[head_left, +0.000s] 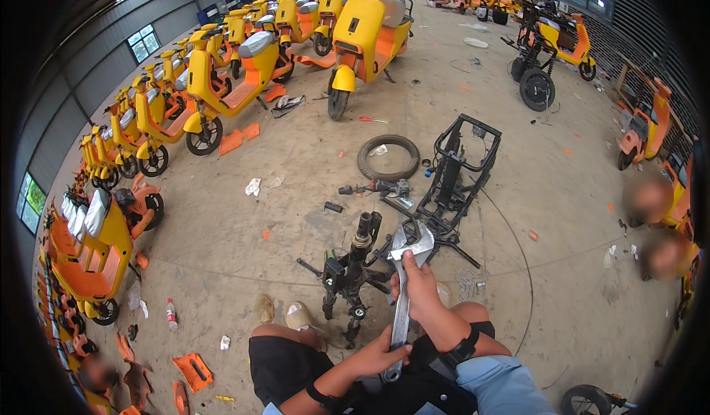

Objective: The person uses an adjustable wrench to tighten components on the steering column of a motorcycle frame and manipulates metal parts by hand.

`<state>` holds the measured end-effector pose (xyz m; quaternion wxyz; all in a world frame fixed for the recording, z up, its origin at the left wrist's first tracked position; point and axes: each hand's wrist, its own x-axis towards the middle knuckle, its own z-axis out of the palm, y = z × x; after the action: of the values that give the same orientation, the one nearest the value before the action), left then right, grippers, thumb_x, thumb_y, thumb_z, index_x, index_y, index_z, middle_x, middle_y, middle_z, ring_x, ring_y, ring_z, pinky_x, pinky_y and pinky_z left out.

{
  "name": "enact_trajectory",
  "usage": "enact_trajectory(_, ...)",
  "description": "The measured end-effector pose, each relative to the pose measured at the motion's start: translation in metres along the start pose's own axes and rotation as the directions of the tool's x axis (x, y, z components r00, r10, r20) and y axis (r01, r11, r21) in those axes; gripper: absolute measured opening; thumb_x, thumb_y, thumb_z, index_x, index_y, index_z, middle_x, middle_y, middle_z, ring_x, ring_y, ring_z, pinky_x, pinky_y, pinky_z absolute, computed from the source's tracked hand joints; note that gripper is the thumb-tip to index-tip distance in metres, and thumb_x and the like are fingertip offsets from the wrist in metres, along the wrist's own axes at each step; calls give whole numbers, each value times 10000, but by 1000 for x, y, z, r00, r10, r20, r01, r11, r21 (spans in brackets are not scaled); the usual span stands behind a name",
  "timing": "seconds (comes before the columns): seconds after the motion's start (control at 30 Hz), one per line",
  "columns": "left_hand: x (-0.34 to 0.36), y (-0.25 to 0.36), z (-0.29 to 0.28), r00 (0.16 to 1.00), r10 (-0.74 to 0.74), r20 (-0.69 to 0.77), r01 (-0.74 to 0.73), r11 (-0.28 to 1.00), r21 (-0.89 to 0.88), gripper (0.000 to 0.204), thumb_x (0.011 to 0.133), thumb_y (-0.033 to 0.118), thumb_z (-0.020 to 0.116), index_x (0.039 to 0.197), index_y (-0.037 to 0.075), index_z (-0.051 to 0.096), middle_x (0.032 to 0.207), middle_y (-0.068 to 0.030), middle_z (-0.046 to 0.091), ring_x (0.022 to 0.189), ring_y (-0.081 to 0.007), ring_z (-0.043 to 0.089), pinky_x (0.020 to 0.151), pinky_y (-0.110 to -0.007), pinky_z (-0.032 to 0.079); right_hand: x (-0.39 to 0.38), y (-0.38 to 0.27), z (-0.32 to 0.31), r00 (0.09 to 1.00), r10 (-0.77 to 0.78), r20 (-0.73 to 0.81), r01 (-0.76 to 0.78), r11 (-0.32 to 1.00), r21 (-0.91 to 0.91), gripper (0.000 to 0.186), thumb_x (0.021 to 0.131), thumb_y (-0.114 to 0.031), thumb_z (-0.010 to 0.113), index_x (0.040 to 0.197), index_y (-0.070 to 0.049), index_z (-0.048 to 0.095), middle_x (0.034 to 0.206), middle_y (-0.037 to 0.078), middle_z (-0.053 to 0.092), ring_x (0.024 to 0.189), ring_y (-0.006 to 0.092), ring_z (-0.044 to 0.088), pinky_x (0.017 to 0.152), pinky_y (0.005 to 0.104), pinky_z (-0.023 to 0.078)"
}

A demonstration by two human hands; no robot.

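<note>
A large silver adjustable wrench slants across my lap, its wide jaws pointing away from me. My right hand is closed round the upper handle, just below the jaws. Lower down, near the handle's end, my left hand grips the same wrench. Close in front of my knees stands the upright steering tube of a stripped black scooter frame. The wrench head is just right of the tube; I cannot tell whether it touches the frame. The frame's rear section lies on the floor beyond.
Past the frame lie a loose black tyre and a red-and-black power tool. Rows of yellow scooters fill the left. Orange panels and a plastic bottle lie at lower left. A thin cable curves along the right.
</note>
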<state>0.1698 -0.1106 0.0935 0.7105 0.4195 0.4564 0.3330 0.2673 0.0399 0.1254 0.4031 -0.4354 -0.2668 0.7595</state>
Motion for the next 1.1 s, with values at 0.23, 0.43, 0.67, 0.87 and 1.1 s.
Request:
enact_trajectory(0.23,-3,0,-3,999,-24,47,24,1000,-7,495,990,142,563,1360,-14,272,923,-69,594,802,-145,623,716,-297,516,-5,-3,3,1000,18,5,-18,998,61,367,968,-438,571,1008,-84,480,668,77,586,481,181,552,438,336,455)
enact_trajectory(0.43,-4,6,-1,1000,0,30,1,1000,-25,359,983,169,573,1202,-13,355,907,-60,594,797,-135,627,705,-284,513,6,5,-12,990,69,123,-89,983,160,341,988,-419,524,1003,-87,449,717,107,614,516,201,564,477,363,464)
enact_trajectory(0.67,-52,25,2,998,10,58,-5,996,-87,401,989,140,557,1286,3,325,939,-74,598,821,-158,638,737,-307,523,-27,7,20,978,91,188,-113,988,109,279,1004,-348,496,1030,-71,487,760,113,628,553,194,593,508,351,500)
enact_trajectory(0.87,-89,38,1,999,-12,-39,5,983,-183,326,994,116,533,1224,5,331,937,-93,586,846,-189,653,745,-317,526,-32,23,47,934,202,296,-249,960,129,259,1013,-330,498,1046,-76,462,781,103,625,599,189,611,532,343,517)
enact_trajectory(1.1,-89,49,-8,990,-7,-143,-32,963,-269,367,990,106,523,1278,-10,327,882,-108,564,721,-211,634,678,-339,535,-20,22,59,949,170,266,-222,959,177,264,1021,-321,471,1047,-59,451,780,111,620,603,196,612,532,358,518)
